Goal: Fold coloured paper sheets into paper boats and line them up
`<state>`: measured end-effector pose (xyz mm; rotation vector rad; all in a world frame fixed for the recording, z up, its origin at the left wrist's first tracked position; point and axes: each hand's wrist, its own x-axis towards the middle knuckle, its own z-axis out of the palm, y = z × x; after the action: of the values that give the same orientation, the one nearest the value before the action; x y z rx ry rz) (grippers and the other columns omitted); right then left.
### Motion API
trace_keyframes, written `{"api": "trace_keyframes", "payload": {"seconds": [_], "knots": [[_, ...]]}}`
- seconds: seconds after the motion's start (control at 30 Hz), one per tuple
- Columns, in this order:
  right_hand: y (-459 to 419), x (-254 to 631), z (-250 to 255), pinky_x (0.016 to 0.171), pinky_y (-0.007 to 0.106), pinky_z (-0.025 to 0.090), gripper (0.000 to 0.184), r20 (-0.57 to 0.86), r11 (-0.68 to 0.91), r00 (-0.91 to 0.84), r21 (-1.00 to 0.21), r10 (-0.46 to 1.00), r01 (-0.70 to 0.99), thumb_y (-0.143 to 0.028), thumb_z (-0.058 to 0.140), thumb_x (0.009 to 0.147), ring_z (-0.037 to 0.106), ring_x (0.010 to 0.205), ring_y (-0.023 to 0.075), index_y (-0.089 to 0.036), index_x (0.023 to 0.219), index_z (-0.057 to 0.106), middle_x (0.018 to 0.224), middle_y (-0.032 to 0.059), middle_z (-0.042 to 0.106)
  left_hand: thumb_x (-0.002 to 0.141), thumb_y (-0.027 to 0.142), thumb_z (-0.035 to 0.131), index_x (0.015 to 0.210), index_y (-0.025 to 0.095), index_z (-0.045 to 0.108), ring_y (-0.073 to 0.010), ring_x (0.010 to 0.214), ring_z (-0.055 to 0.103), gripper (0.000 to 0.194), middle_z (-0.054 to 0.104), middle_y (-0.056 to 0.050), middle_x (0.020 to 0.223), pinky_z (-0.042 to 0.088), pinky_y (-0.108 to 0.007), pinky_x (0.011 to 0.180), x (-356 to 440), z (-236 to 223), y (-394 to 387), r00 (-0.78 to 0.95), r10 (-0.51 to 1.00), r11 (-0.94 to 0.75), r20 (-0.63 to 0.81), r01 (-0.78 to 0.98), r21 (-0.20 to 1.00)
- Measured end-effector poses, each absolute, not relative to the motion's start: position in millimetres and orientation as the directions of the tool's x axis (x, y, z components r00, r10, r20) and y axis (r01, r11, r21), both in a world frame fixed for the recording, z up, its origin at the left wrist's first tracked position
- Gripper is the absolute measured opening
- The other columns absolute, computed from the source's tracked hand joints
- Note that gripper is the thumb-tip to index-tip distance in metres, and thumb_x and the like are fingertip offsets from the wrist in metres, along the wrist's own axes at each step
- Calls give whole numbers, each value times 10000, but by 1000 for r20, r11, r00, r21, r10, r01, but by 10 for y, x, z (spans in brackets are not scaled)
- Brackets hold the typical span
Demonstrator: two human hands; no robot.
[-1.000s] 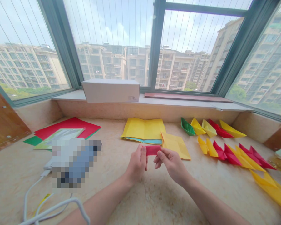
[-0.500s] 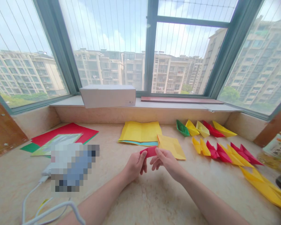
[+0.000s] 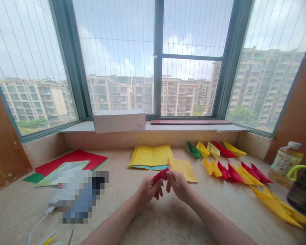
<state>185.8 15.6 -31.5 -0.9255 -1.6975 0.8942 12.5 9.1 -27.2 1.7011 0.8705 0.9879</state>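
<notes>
Between my two hands is a small folded piece of red paper, held above the counter. My left hand grips its left end, with the thumb along the near side and the other fingers curled beneath. At the right end, my right hand pinches the paper between thumb and fingers. Just beyond them lies a creased orange-yellow sheet. Behind that, yellow paper rests over a light-blue sheet. The paper's lower folds are partly hidden by my fingers.
Several folded paper boats, including a green boat and a long yellow one, line the right side. A drink bottle and dark jug stand far right. Red sheets, a blurred-out item and a white cable lie left.
The camera view has tilted up, bringing more of the bottle and jug into sight. The red paper is now angled up to the right, and my right fingers have closed in at its end.
</notes>
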Motion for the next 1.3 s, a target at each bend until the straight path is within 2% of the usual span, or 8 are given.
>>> {"api": "trace_keyframes", "payload": {"seconds": [0.3,0.4,0.57,0.73,0.9,1.0,1.13,1.3], "knots": [[93,1849,-349,350,203,285,730,420,459,-355,-888,835,28,-832,294,816,413,337,92,-176,595,525,411,-12,473,868,660,486,743,150,558,-134,381,592,530,659,-54,503,415,-202,403,164,-174,19,485,838,-237,250,-88,967],[39,1814,-327,366,201,262,699,427,486,-399,-872,812,55,-796,410,814,392,351,75,-169,518,507,406,-7,471,877,647,484,703,129,595,-134,395,601,557,671,-77,534,414,-201,407,184,-167,-12,533,807,-242,254,-94,966],[1,1760,-290,414,204,305,672,422,521,-409,-837,809,167,-644,396,930,418,403,77,-157,487,528,427,6,495,872,642,497,701,117,617,-133,378,584,565,621,-53,471,380,-189,384,224,-231,-38,544,811,-191,217,-105,976],[28,1773,-325,376,214,251,713,306,379,-360,-913,881,152,-723,354,895,345,350,66,-165,479,509,396,-18,434,897,664,396,675,122,574,-117,332,541,612,657,-78,557,361,-197,337,257,-266,-19,517,836,-151,186,-109,982],[30,1808,-311,413,225,277,768,304,372,-346,-916,887,149,-758,258,892,364,374,77,-158,505,540,400,-19,419,890,651,425,608,141,532,-116,304,508,592,534,-10,433,340,-197,319,247,-240,-30,486,855,-164,180,-75,984],[15,1779,-288,436,229,295,757,321,389,-309,-901,895,192,-728,220,919,391,393,84,-165,513,521,424,-11,442,890,680,377,612,143,538,-122,317,514,625,570,-32,463,375,-217,341,242,-246,-7,457,871,-139,179,-119,983],[8,1749,-293,444,227,310,702,351,455,-355,-847,867,275,-681,271,942,418,395,93,-159,595,587,434,-13,475,890,713,318,597,136,565,-96,291,460,693,563,-35,442,305,-205,324,231,-248,40,340,909,-235,240,-57,970],[38,1749,-329,455,231,336,741,441,495,-254,-841,861,219,-712,230,928,447,431,106,-163,566,573,461,5,492,895,703,324,591,155,556,-92,288,427,668,504,2,391,303,-202,311,247,-221,9,325,904,-297,277,11,955]]}}
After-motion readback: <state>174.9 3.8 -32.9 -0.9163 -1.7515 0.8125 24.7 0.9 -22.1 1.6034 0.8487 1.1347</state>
